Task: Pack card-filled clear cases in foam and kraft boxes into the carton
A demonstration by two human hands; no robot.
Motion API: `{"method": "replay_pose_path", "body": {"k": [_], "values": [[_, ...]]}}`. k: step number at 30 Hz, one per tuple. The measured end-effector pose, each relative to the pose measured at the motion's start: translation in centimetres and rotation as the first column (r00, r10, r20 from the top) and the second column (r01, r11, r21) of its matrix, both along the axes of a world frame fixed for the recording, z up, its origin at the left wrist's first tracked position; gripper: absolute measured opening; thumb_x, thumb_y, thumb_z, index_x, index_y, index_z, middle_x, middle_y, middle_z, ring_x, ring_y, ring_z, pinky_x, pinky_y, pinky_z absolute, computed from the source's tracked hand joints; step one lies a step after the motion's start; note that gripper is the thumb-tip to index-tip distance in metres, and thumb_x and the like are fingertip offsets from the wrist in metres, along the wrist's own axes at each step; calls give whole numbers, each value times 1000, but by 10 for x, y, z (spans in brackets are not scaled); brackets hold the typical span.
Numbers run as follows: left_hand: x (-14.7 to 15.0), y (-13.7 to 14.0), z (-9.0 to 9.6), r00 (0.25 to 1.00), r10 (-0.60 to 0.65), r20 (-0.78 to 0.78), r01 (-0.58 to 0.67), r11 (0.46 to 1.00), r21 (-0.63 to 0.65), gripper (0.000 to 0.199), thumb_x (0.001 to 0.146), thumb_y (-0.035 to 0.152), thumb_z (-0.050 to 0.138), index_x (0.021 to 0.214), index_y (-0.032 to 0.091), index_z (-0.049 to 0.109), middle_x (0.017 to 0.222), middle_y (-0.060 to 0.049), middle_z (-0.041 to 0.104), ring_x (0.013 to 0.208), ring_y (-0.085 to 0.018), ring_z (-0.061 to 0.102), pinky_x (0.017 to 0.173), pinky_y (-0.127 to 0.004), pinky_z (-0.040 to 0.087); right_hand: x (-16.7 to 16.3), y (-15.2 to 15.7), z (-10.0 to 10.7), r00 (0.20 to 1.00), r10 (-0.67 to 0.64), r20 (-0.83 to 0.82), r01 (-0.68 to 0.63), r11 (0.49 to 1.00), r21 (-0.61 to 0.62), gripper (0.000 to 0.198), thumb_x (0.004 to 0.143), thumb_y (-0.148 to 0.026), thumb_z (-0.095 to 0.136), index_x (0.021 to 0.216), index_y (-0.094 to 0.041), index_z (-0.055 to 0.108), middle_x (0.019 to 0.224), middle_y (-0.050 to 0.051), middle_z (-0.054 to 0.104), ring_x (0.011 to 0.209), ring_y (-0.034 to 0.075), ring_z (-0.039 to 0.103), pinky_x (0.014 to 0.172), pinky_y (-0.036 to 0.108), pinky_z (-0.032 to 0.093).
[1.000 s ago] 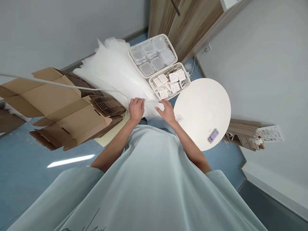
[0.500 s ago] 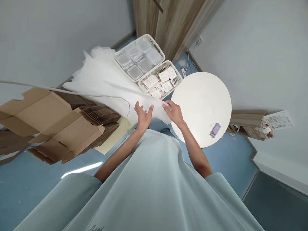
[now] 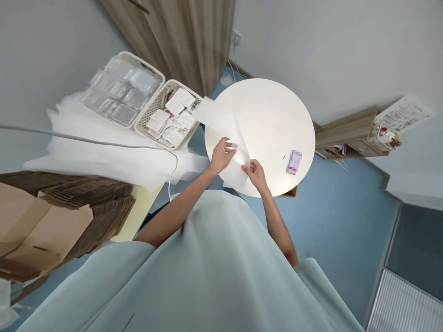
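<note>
A thin, translucent white foam sheet hangs between my hands, partly over the round white table. My right hand pinches the sheet's right edge between thumb and fingers. On its left part, my left hand is closed with curled fingers and the sheet between them and the thumb. A pile of similar white foam sheets lies to the left.
Left of the table stand a white basket of printed cards and another basket of clear plastic boxes. Flattened cardboard boxes are stacked at lower left. A white cable crosses the pile. A blurred-out purple object lies on the table.
The foam sheet has come away from the pile and moved right, over the table. My left hand has closed on it. The view has turned rightward.
</note>
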State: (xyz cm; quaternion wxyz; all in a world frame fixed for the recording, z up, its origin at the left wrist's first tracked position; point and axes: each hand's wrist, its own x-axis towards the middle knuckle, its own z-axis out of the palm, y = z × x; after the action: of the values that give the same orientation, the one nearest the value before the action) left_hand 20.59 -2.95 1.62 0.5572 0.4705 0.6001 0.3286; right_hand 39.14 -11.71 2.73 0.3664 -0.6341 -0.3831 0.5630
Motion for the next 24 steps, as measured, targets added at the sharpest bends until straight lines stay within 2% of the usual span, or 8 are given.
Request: {"method": "replay_pose_path", "body": {"k": [4, 8, 12, 16, 20, 24], "values": [[50, 3, -8, 957, -259, -131, 262, 965, 7, 48, 93, 16, 69, 141, 20, 71, 126, -11, 78, 93, -22, 76, 95, -39, 62, 38, -20, -29, 987, -160, 28, 161, 985, -59, 62, 82, -65, 88, 125, -27, 63, 103, 3, 80, 90, 24, 76, 84, 39, 61], [86, 1, -24, 881, -399, -255, 410, 912, -10, 49, 94, 14, 65, 140, 23, 75, 125, -9, 79, 94, -22, 77, 96, -38, 62, 67, -22, -57, 949, -313, 30, 313, 949, -32, 53, 86, -63, 81, 119, -25, 64, 108, 5, 79, 89, 21, 74, 83, 36, 59], [110, -5, -40, 821, -452, -349, 470, 882, -37, 55, 93, 14, 63, 146, 24, 74, 127, -9, 80, 94, -22, 77, 94, -37, 63, 87, -11, -82, 926, -377, 2, 376, 925, -54, 42, 90, -63, 73, 100, -24, 62, 96, 3, 75, 87, 20, 70, 78, 32, 56], [123, -10, -54, 781, -452, -431, 495, 869, -13, 60, 93, 13, 61, 150, 24, 72, 133, -10, 78, 94, -23, 76, 99, -40, 63, 98, -2, -96, 924, -381, 9, 381, 922, -70, 41, 91, -63, 71, 89, -25, 56, 83, -1, 66, 84, 19, 66, 75, 31, 53], [127, -14, -64, 752, -453, -478, 536, 843, 44, 59, 95, 14, 56, 151, 24, 72, 134, -11, 75, 96, -25, 74, 105, -44, 60, 103, -1, -101, 924, -382, -8, 379, 918, -113, 42, 90, -64, 72, 87, -26, 55, 80, -3, 62, 80, 17, 62, 73, 29, 52], [124, -16, -74, 743, -460, -486, 555, 829, 64, 55, 96, 16, 55, 148, 24, 74, 134, -12, 73, 99, -26, 74, 108, -45, 58, 105, -5, -99, 922, -385, -38, 374, 912, -166, 41, 89, -63, 74, 91, -26, 58, 83, -4, 65, 80, 15, 61, 68, 26, 51]]}}
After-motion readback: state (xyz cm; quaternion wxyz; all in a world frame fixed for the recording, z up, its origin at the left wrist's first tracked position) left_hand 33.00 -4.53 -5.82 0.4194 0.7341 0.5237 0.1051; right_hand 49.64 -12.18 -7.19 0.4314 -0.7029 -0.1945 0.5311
